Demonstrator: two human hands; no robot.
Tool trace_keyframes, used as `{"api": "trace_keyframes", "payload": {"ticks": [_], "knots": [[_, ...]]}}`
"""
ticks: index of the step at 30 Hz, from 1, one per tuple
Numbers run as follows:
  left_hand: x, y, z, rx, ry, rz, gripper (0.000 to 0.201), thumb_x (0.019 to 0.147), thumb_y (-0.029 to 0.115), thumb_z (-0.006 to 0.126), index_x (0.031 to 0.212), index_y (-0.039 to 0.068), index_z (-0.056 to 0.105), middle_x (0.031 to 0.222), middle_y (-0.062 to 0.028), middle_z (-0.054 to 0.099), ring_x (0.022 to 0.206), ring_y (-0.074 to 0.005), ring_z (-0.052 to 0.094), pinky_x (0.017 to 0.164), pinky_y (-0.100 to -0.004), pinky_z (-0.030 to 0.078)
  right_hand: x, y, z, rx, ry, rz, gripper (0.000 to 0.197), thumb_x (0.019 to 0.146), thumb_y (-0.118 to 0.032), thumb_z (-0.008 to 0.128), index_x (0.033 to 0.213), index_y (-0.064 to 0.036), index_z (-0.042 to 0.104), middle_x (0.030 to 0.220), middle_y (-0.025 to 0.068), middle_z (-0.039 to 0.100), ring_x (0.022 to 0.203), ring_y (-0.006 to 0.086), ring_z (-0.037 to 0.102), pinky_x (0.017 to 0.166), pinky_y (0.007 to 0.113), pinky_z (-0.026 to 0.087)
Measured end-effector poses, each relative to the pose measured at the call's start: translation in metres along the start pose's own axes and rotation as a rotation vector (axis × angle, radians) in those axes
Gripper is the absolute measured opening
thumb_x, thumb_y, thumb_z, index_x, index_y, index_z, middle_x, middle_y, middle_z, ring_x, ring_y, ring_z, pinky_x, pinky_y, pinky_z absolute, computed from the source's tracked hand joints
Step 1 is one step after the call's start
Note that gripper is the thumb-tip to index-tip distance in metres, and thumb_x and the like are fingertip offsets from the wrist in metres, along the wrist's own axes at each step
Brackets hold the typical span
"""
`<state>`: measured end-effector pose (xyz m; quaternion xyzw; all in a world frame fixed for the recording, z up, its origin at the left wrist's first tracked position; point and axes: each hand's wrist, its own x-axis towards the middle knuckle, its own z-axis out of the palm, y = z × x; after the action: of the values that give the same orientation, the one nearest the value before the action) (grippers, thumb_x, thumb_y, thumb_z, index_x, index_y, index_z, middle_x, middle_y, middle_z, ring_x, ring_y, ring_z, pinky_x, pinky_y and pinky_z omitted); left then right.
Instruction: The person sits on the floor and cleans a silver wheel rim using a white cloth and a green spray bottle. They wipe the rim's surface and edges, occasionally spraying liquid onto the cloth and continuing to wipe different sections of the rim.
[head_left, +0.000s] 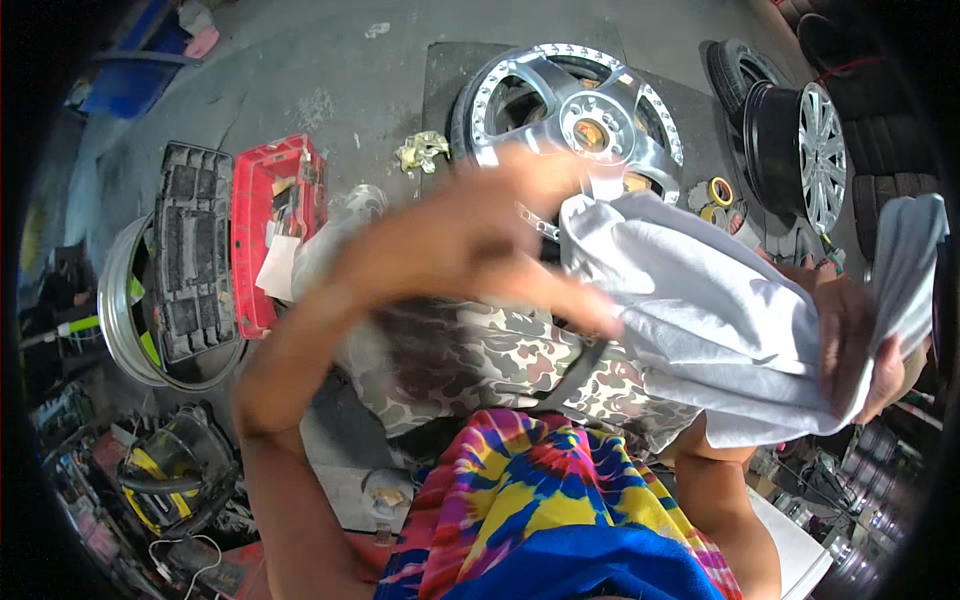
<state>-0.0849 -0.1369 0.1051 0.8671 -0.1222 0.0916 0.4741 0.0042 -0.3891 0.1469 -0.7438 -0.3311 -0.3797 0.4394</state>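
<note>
The right hand (850,345) grasps one end of a light-grey cloth (720,300), its fingers closed over the gathered fabric. The left hand (480,225) is motion-blurred; its digits appear parted beside the cloth's opposite end, contact indeterminable. The cloth extends between the hands, above the camouflage trousers (500,350). Beyond it, a polished five-spoke alloy wheel (598,128) lies face up. The step in hand appears to be cloth handling; the next move likely calls for a left-hand grip on the near fold.

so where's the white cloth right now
Head view, right of centre: the cloth is in the right hand, beside the blurred left hand and just below the big wheel.
</note>
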Motion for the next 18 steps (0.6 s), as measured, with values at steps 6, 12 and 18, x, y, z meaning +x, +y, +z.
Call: {"api": "trace_keyframes", "payload": {"ticks": [6,12,18], "knots": [[0.042,0.031,0.155,-0.252,-0.740,-0.103,0.039,0.091,0.031,0.068,0.109,-0.003,0.072,0.108,-0.0295,0.074,0.103,-0.0454,0.072,0.086,-0.0489,0.059,0.034,0.069,0.017,0.218,-0.375,0.264,0.050,0.097,-0.017,0.065,0.142,0.0017,0.054,0.131,0.0218,0.065,0.119,0.0327,0.066,0.105,0.041,0.054],[0.031,0.000,0.136,0.370,-0.812,-0.295,0.031,0.074,0.009,0.082,0.104,0.005,0.082,0.107,-0.0175,0.079,0.104,-0.0308,0.077,0.084,-0.0446,0.061,-0.041,0.094,0.161,0.170,-1.357,-0.344,0.049,0.088,-0.006,0.068,0.137,-0.0083,0.063,0.139,0.0160,0.066,0.110,0.0422,0.069,0.093,0.049,0.059],[0.039,-0.042,0.132,0.736,-0.910,-0.534,0.055,0.061,0.019,0.095,0.115,0.016,0.081,0.114,0.0004,0.079,0.106,-0.0196,0.075,0.088,-0.0416,0.062,-0.103,0.105,0.272,-0.201,-1.697,-0.991,0.026,0.089,-0.011,0.063,0.113,-0.0021,0.066,0.094,0.0160,0.077,0.080,0.0312,0.077,0.069,0.044,0.059]]}}
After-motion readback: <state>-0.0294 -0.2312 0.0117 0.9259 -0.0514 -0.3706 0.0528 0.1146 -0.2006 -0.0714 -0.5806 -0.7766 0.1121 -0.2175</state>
